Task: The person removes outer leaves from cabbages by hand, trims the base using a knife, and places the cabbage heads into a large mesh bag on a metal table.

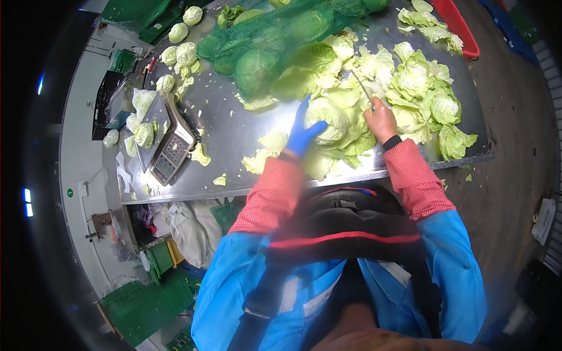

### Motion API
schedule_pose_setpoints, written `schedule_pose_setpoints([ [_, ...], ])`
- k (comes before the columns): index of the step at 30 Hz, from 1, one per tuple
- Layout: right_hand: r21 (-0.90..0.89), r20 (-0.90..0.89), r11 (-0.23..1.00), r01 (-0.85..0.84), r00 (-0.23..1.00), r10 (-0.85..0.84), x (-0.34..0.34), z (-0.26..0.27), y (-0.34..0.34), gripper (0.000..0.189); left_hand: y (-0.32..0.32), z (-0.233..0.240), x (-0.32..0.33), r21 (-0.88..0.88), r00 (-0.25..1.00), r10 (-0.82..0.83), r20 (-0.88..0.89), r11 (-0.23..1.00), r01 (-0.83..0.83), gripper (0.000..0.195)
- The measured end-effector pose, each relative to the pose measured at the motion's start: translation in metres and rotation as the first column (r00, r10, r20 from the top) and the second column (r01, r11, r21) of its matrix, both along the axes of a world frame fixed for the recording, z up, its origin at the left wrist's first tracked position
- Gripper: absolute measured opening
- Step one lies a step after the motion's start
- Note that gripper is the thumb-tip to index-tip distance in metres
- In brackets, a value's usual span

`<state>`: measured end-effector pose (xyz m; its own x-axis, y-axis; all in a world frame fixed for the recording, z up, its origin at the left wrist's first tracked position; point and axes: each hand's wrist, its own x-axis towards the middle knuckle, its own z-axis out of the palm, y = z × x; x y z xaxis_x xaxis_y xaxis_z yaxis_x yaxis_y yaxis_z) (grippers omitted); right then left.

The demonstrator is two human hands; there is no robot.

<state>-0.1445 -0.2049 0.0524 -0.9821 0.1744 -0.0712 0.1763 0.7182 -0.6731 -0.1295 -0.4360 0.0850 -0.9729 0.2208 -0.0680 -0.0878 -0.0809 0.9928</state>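
Observation:
My left hand [304, 130], in a blue glove, grips a pale green cabbage head [327, 119] from its left side, the thumb across its front. Loose outer leaves spread beneath and around this cabbage. Bare apart from a dark wristband, my right hand [381, 118] is closed on the handle of a knife [361, 86], whose thin blade points up and to the left over the leaves. More leafy cabbages [444, 106] lie to the right of that hand. Beyond my hands, a green mesh sack [259, 57] holds several cabbages.
A digital scale [170, 147] stands at the left of the metal table [228, 149], with net-wrapped cabbages [144, 100] on and beside it. Several trimmed cabbages [186, 53] sit at the back left. A red bin [461, 33] borders the table's far right. Green crates [147, 302] are at the lower left.

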Motion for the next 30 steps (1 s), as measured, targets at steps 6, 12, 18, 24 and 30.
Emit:
schedule_pose_setpoints([
  [6, -0.147, -0.114, 0.986, -0.073, 0.992, 0.056, -0.019, 0.044, 0.027, 0.073, -0.003, 0.037, -0.014, -0.042, 0.972, -0.183, -0.149, 0.983, 0.179, 0.094],
  [12, -0.282, -0.049, 0.900, -0.331, 0.942, 0.331, -0.022, 0.094, 0.005, 0.049, 0.020, 0.068, -0.014, -0.381, 0.874, -0.431, -0.226, 0.865, 0.327, 0.112],
  [18, -0.250, -0.073, 0.957, -0.145, 0.989, 0.131, -0.008, 0.044, 0.039, 0.047, 0.011, 0.058, -0.028, -0.081, 0.946, -0.258, -0.198, 0.966, 0.247, 0.117],
  [24, -0.531, -0.025, 0.794, -0.297, 0.942, 0.336, -0.002, 0.101, 0.014, 0.058, 0.024, 0.066, -0.029, -0.348, 0.891, -0.316, -0.325, 0.916, 0.199, 0.116],
  [30, -0.477, 0.063, 0.865, -0.154, 0.976, 0.209, 0.004, 0.078, 0.019, 0.048, 0.014, 0.045, -0.028, -0.214, 0.935, -0.220, -0.279, 0.963, 0.162, 0.109],
])
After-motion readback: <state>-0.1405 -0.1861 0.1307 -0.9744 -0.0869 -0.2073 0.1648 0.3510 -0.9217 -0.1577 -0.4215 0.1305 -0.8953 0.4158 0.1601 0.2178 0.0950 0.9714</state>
